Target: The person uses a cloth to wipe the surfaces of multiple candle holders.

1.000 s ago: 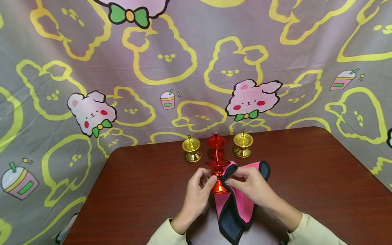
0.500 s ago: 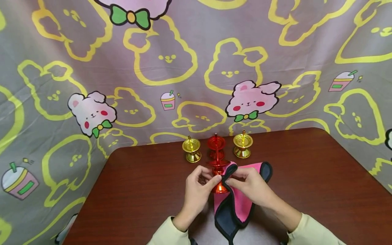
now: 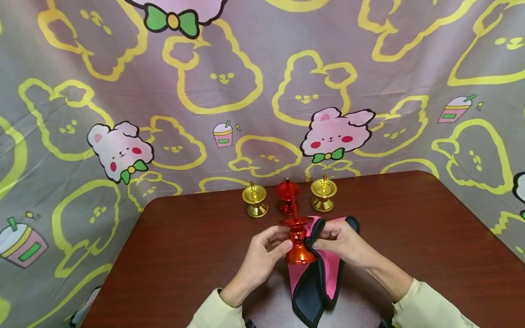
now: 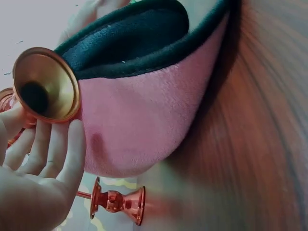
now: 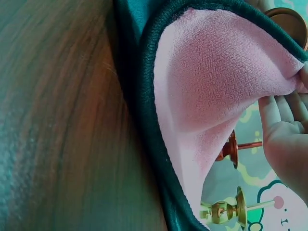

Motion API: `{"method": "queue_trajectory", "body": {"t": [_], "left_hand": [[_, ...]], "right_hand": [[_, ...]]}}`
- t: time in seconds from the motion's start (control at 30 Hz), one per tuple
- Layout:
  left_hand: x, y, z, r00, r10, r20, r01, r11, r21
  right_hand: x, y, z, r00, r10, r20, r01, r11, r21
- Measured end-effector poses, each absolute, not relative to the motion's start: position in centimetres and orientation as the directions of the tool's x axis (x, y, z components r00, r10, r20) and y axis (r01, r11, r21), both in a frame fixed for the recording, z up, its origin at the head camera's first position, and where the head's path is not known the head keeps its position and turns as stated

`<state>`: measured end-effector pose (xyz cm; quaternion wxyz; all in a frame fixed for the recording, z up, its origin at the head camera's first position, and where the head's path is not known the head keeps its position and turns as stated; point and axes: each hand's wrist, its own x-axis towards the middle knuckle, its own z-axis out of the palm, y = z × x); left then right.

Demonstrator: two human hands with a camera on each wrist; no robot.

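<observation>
In the head view my left hand holds a shiny red metal candle holder, fingers behind it and thumb at its waist. Its spike points up, leaning slightly left. The hollow underside of its foot faces the left wrist view. My right hand pinches a pink cloth with black edging and a dark reverse side. A fold of this cloth lies against the holder's right side. The fuzzy pink face of the cloth fills much of the right wrist view, and its lower end hangs toward the table.
On the brown table, a gold candle holder, a second red one and another gold one stand in a row at the back edge. Behind them hangs a grey curtain with cartoon bears and rabbits.
The held candle holder has shifted a little right and nearer, its spike now leaning left and more of its foot showing. The left thumb sits less across it. The right hand still pinches the cloth.
</observation>
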<state>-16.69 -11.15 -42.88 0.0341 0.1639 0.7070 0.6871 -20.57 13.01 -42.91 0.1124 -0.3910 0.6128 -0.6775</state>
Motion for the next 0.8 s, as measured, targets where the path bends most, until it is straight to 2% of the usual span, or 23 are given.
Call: {"method": "queue_trajectory", "body": {"t": [0.57, 0.8], "left_hand": [[-16.61, -11.26, -42.71, -0.951, 0.245, 0.187, 0.211, 0.075, 0.975], [-16.59, -11.05, -42.73, -0.952, 0.22, 0.213, 0.248, 0.149, 0.957]], "right_hand": [[-19.81, 12.55, -42.47, -0.749, -0.569, 0.339, -0.373, -0.06, -0.926], [-19.54, 12.07, -42.42, -0.778, -0.547, 0.311, -0.383, 0.02, -0.924]]}}
